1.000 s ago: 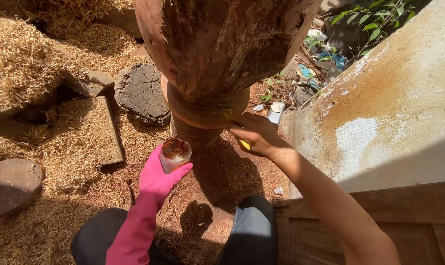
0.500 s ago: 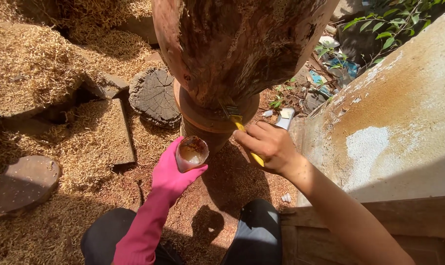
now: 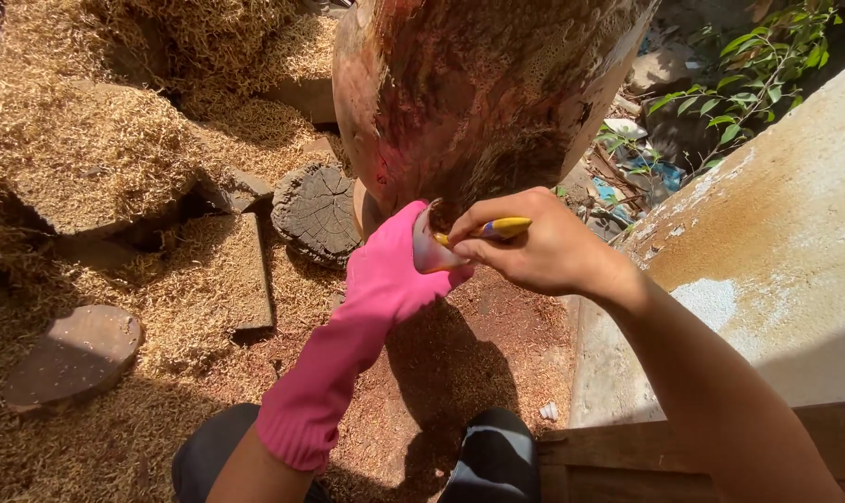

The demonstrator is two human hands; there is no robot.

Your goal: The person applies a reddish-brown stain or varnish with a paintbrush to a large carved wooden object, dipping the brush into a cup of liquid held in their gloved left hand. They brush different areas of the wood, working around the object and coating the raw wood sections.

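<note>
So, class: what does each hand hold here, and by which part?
The left hand, in a pink glove, grips a small cup around its side. The bare right hand pinches a brush by its yellow handle, the far end dipping into the cup.

I have one view only, from the head camera. It looks steeply down and forward, close over the trunk (image 3: 478,93), which fills the top centre; sawdust ground (image 3: 115,279) lies left of it, a slab (image 3: 776,242) right.
</note>
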